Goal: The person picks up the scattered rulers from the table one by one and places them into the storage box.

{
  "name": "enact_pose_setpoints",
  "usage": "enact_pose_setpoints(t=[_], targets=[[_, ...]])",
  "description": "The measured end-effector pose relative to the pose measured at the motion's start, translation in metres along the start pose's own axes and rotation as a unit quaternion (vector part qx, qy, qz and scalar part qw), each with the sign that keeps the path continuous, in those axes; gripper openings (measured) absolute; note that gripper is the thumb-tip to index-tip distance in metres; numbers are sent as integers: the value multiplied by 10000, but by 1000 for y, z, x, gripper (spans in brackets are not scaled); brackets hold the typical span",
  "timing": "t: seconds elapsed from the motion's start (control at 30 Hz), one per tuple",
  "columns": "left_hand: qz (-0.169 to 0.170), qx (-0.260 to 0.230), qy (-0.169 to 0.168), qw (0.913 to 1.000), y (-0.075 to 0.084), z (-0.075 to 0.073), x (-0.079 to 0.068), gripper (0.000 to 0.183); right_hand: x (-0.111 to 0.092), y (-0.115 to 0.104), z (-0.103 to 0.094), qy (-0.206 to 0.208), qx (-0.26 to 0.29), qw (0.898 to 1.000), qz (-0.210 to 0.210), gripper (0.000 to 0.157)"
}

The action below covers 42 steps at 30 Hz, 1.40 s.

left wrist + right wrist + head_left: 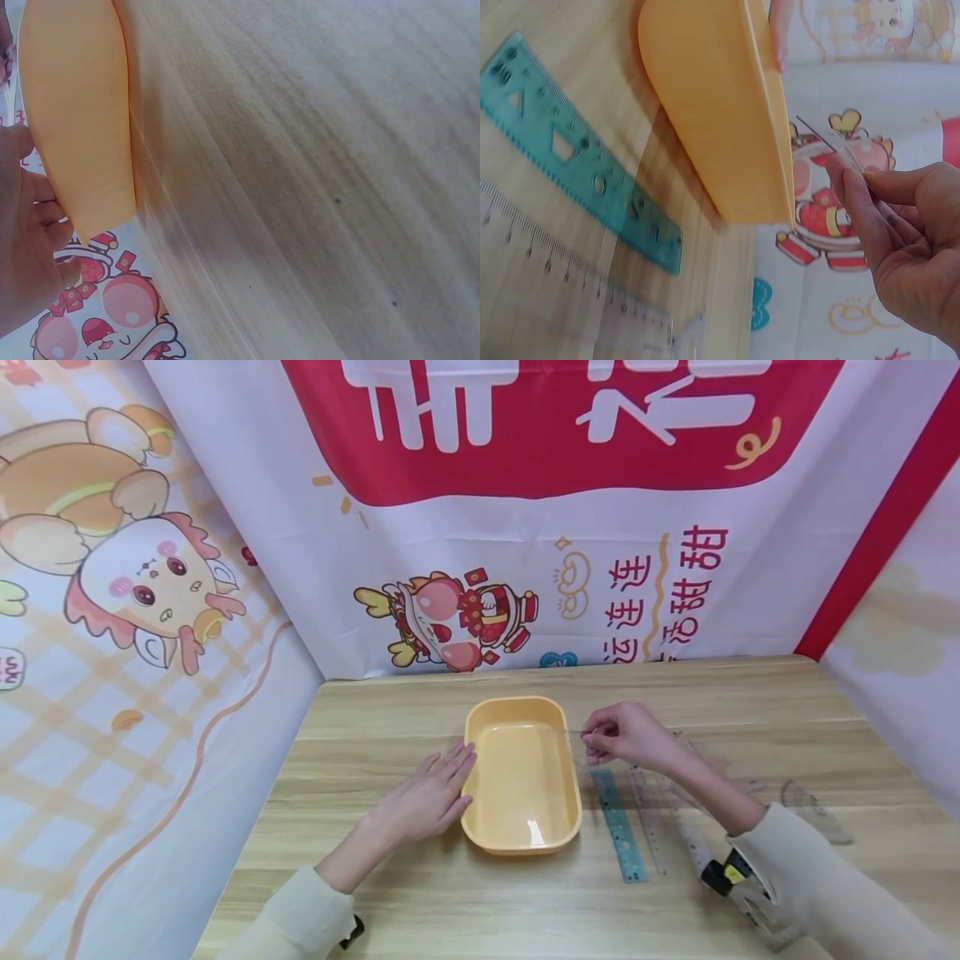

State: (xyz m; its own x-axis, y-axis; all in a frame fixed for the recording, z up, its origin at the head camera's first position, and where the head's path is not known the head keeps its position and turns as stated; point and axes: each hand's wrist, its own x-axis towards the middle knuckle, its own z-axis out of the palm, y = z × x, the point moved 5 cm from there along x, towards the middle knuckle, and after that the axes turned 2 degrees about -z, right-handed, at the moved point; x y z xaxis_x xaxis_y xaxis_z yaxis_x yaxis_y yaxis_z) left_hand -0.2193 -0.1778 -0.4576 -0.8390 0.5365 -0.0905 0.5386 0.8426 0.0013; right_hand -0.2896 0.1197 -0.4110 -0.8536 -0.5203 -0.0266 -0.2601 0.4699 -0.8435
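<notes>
A person is working at a wooden table [390, 893] with both hands, and a yellow tray [517, 793] is standing between them, near the far edge of the table. The left hand [423, 797] is resting against the left side of this tray; its fingers are lying extended, with the fingertips touching the rim, and they are not closing round anything. The right hand [626, 739] is pinching a thin clear piece [832, 142] between thumb and fingers, so here the fingertips are pressing together on it. In the head view, the clear piece is pointing left from the fingers and its tip is appearing over the right rim of the tray; because it is so transparent, one cannot tell its full shape. Just to the right of the tray, a blue ruler [618, 827] with cut-out shapes is lying on the table, and a clear ruler [648, 822] is lying next to it. Farther right, a rounded clear tool [817, 814] is lying beyond the right forearm, which is partly covering other clear pieces. Behind the table, a printed cloth [450, 535] is hanging, showing red characters and cartoon figures.
</notes>
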Motion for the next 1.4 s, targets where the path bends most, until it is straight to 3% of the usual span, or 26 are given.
enact_pose_setpoints(t=[0.37, 0.53, 0.77, 0.9, 1.17, 1.4], targets=[[2, 45, -46, 10000, 2, 2, 0, 68, 18, -12, 34, -206, 267, 9993, -149, 10], [-1, 13, -45, 10000, 3, 2, 0, 66, 24, -14, 45, -279, -35, 9996, -79, 7], [-37, -49, 11, 10000, 4, 1, -1, 65, 27, -14, 52, -436, -400, 9978, -299, 8], [-9, -2, 30, 10000, 4, 0, -2, 65, 27, -12, 49, -333, -636, 9963, -466, 7], [-47, -11, 54, 10000, 4, -1, 0, 65, 20, -8, 25, 305, -1292, 9896, -562, 10], [-2, 94, 58, 9999, 5, 0, 1, 64, 2, 3, 12, 288, -1420, 9888, -357, 12]])
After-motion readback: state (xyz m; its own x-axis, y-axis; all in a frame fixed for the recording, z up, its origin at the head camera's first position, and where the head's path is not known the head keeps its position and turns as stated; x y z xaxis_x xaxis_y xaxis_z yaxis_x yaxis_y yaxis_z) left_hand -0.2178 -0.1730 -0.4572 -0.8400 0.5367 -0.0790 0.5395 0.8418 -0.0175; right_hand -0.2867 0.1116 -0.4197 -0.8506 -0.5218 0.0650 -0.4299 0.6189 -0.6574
